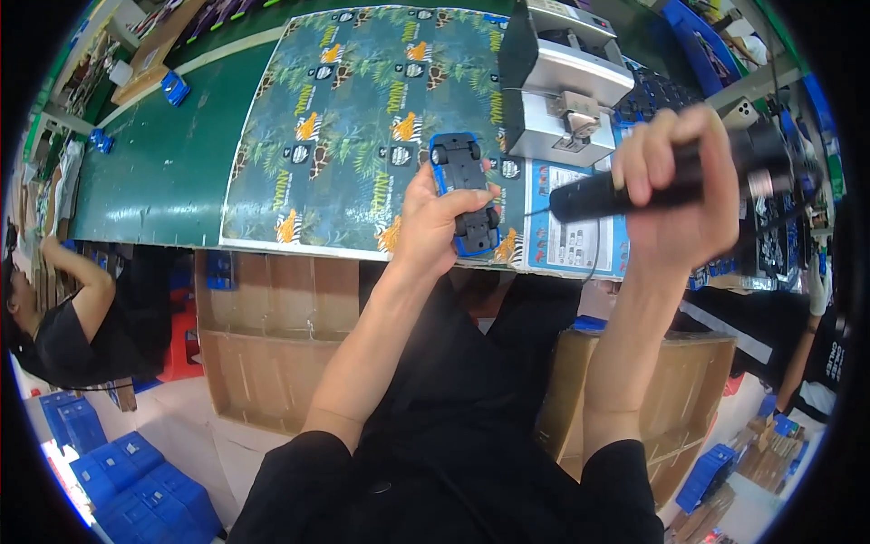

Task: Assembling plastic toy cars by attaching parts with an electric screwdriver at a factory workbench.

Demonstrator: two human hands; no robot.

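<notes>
Holding a blue toy car (464,192) belly-up in my left hand (433,227), over the tabletop (163,163) edge | right hand (675,186) gripping a black electric screwdriver (671,179) | its tip points left at the car, just beside it | car's long axis runs away from me

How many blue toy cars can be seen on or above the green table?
3: one upside down in the left hand as blue toy car, two on the table's far left. Others may be hidden.
</notes>
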